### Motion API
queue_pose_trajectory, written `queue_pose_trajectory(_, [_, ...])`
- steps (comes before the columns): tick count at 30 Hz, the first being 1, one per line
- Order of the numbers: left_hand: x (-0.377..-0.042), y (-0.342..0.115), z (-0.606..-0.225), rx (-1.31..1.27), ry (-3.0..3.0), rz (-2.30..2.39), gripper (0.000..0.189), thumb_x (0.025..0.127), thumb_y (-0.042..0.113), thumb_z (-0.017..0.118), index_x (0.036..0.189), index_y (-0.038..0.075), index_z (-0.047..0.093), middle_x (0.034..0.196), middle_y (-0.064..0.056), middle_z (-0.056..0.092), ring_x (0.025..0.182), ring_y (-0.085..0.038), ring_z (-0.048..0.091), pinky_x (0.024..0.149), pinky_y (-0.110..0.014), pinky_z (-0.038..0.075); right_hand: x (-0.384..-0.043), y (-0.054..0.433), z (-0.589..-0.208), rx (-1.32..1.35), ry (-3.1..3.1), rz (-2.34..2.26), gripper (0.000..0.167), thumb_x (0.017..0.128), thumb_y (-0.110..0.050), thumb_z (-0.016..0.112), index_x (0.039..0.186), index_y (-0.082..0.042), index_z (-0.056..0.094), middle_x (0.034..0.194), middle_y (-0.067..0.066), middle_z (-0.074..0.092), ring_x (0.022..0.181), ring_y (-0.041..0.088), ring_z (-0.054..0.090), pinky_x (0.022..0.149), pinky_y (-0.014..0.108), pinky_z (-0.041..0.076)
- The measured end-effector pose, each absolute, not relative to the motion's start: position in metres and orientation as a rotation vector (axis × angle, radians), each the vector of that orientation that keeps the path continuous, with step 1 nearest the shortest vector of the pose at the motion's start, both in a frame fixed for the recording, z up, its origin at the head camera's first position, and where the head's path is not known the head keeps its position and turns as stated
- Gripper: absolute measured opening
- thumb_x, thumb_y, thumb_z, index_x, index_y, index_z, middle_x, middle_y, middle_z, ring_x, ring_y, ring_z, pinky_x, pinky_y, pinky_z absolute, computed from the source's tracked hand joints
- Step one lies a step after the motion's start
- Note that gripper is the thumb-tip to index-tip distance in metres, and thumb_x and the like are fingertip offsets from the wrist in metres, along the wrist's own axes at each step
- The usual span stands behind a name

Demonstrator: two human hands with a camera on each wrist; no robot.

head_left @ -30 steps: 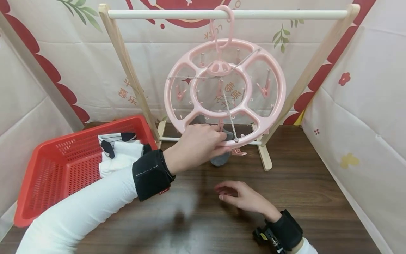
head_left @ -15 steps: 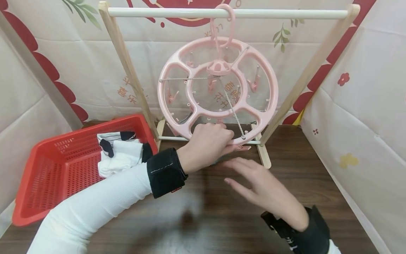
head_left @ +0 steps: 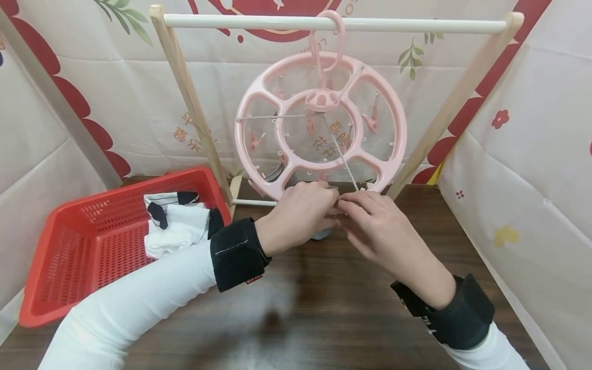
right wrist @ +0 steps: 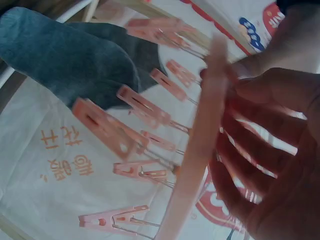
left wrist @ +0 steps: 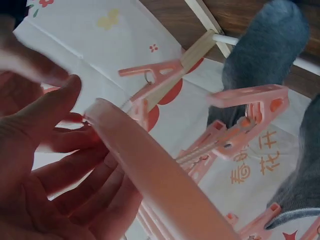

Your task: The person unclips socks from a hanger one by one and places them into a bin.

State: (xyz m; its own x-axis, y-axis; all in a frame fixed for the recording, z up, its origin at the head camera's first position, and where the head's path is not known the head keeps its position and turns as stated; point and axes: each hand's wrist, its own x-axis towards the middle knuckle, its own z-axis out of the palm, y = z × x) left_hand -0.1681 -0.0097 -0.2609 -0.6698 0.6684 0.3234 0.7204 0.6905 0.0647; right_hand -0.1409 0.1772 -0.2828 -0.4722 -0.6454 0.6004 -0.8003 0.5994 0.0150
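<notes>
A round pink sock hanger [head_left: 319, 166] hangs by its hook from a white rail, its disc tilted toward me. My left hand [head_left: 300, 208] grips its near rim, the fingers lying along the rim in the left wrist view. Just to the right, my right hand [head_left: 381, 226] pinches at the same rim; the fingertips of both hands meet there and partly hide each other. Pink clothespins [right wrist: 145, 107] dangle under the ring. A grey sock [right wrist: 85, 62] hangs among them, and the left wrist view shows another grey sock [left wrist: 300, 175] at its right edge.
On the left stands a red basket [head_left: 41, 262] with white and black socks [head_left: 178, 226] in it. The rail [head_left: 250, 21] spans two wooden legs [head_left: 189, 95] on a dark wood table [head_left: 324, 313]. A printed cloth [head_left: 499, 169] encloses the back and sides.
My right hand has risen from over the table to the rim beside my left hand. The ring has turned slightly and shifted left, and my left hand has moved a little right.
</notes>
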Motion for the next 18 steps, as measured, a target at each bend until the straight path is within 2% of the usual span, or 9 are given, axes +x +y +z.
queue_pose_trajectory(8, [-0.169,-0.031,-0.254,-1.198,-2.59,-0.564,0.03,0.08,0.015,0.08,0.106,0.006,0.066,0.098,-0.005,0.062,0.091,-0.018,0.058,0.08,-0.029,0.047,-0.142,0.178,-0.289,0.99,-2.266,0.296,0.039,0.07,0.004,0.08,0.107,0.0,0.066,0.103,0.015,0.063,0.098,0.033,0.057,0.079,0.048,0.046])
queue_pose_trajectory(13, [-0.179,-0.063,-0.253,-1.136,-2.44,-0.572,0.029,0.076,0.012,0.08,0.101,0.004,0.067,0.096,-0.008,0.063,0.095,-0.027,0.055,0.089,-0.038,0.043,-0.144,0.184,-0.287,0.963,-2.291,0.319,0.037,0.071,0.003,0.081,0.105,0.0,0.066,0.102,0.015,0.063,0.095,0.033,0.057,0.079,0.048,0.047])
queue_pose_trajectory(15, [-0.184,-0.076,-0.255,-1.142,-2.39,-0.548,0.029,0.073,0.012,0.082,0.095,0.002,0.066,0.094,-0.011,0.062,0.096,-0.031,0.053,0.089,-0.041,0.042,-0.145,0.187,-0.287,0.959,-2.293,0.326,0.037,0.071,0.003,0.081,0.104,0.0,0.066,0.102,0.015,0.063,0.095,0.033,0.057,0.079,0.048,0.047])
queue_pose_trajectory(18, [-0.191,-0.092,-0.256,-1.191,-2.358,-0.524,0.031,0.072,0.012,0.085,0.094,0.001,0.066,0.095,-0.013,0.063,0.1,-0.034,0.051,0.091,-0.043,0.04,-0.146,0.192,-0.286,0.946,-2.294,0.337,0.034,0.071,0.003,0.08,0.102,0.0,0.065,0.101,0.015,0.062,0.093,0.033,0.056,0.078,0.048,0.047])
